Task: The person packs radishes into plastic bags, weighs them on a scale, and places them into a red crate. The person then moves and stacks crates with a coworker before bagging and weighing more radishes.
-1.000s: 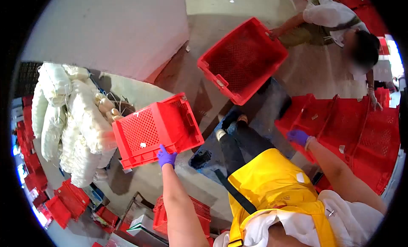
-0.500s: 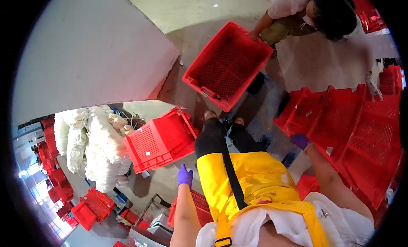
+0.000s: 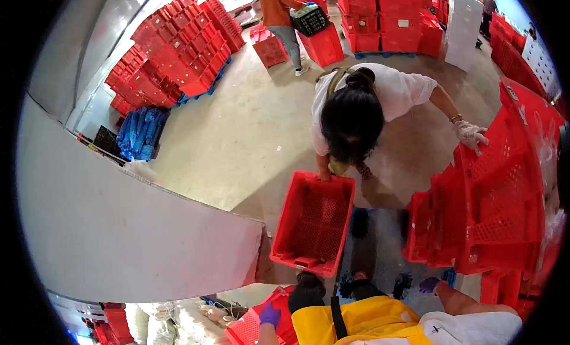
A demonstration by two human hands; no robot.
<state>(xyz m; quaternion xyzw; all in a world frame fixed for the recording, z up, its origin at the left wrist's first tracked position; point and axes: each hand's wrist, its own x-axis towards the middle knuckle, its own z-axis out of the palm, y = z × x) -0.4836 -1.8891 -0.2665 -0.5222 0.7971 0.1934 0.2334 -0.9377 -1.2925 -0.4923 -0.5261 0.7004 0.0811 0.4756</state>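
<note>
My left hand (image 3: 270, 315), in a purple glove, is at the bottom over a tilted red crate (image 3: 287, 300); its fingers look apart, and whether they touch the crate is unclear. My right hand (image 3: 428, 285), also gloved in purple, hangs low beside the stacked red crates (image 3: 504, 196), its fingers too dark to make out. Ahead of my legs, an empty red crate (image 3: 314, 220) is held at its far rim by a co-worker (image 3: 380, 95), whose other gloved hand (image 3: 471, 135) rests on the stack.
A grey-white panel (image 3: 136, 232) fills the left side. White bagged bundles (image 3: 178, 324) lie at the bottom left. Blue pallet (image 3: 380, 250) surface shows by my feet. Farther back are piled red crates (image 3: 178, 48), blue rolls (image 3: 141, 131) and another person (image 3: 279, 18).
The view has tilted up, showing the room beyond. My left hand, off the crate half a second ago, now overlaps the tilted crate in view. The co-worker is bent forward, still holding the empty crate.
</note>
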